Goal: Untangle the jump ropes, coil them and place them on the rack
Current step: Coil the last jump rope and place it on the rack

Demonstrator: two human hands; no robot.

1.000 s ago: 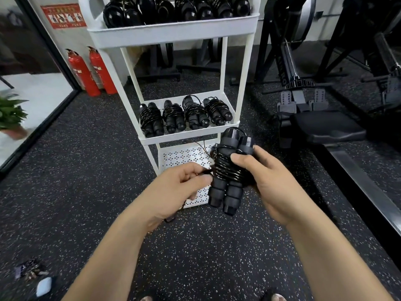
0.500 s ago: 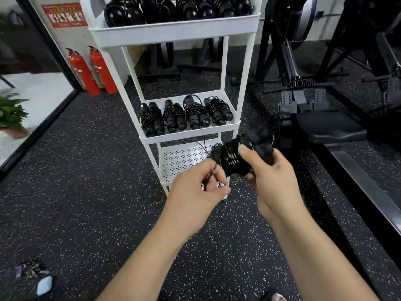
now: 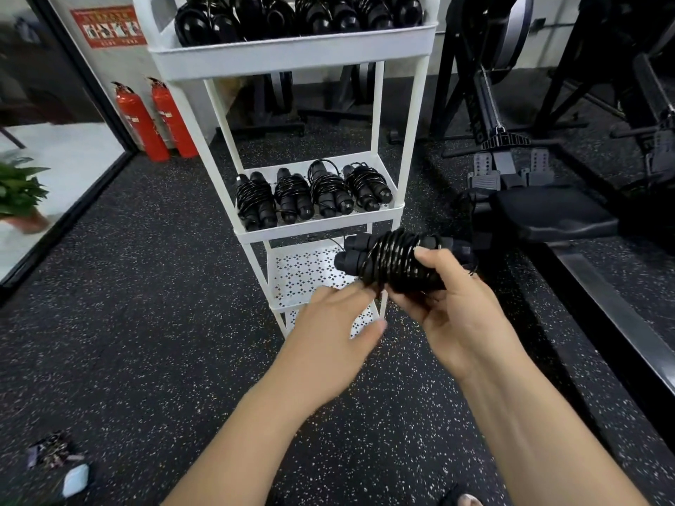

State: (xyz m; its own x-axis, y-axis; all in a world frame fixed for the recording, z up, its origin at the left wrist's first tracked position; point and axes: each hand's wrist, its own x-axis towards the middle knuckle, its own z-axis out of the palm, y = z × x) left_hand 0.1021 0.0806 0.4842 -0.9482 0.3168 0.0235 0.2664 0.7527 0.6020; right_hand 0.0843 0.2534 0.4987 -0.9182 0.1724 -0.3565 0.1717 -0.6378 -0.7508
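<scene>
Right hand [image 3: 461, 323] clenched round black coiled jump rope bundle [image 3: 394, 262], held sideways just before white three-tier metal rack [image 3: 292, 55], below its middle shelf's front edge. Left hand [image 3: 336, 332] fingers touch bundle's underside; grip unclear.

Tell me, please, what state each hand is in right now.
Left hand: open, touching the underside of the coiled jump rope.
Right hand: closed round the coiled jump rope, holding it.
</scene>
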